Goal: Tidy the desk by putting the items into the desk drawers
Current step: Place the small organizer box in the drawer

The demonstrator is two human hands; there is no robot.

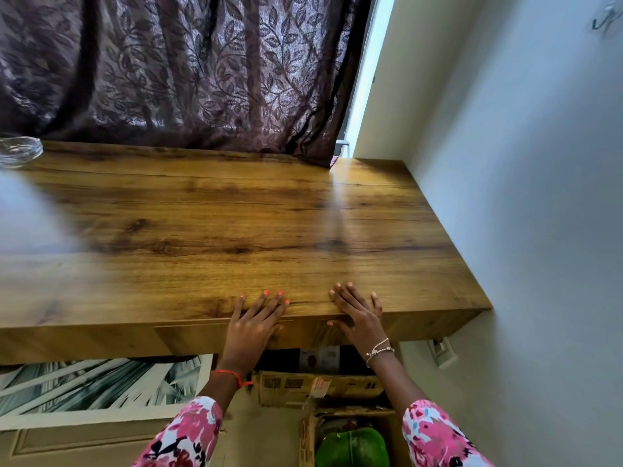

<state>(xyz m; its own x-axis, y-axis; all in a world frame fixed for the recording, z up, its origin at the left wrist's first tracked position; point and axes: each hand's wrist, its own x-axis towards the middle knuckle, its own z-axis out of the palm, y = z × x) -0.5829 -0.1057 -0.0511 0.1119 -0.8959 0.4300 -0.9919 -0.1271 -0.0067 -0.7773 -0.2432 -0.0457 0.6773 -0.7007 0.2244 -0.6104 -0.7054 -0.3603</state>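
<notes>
Your pink floral sleeves (182, 436) are framing your left hand (253, 326) and right hand (359, 316) pressing flat-fingered on the brown wooden drawer front (199, 338), with seemingly only the clear glass bowl (18, 151) remaining on the desk (236, 214).

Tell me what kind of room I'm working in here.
Probably a home bedroom or study: a wooden desk, a leaf-patterned curtain hanging behind it, and cardboard boxes stored underneath.

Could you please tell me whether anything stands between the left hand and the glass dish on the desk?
Nothing visible does: only the bare desk lies between the left hand and the glass dish. The drawer beneath that hand looks closed, though.
</notes>
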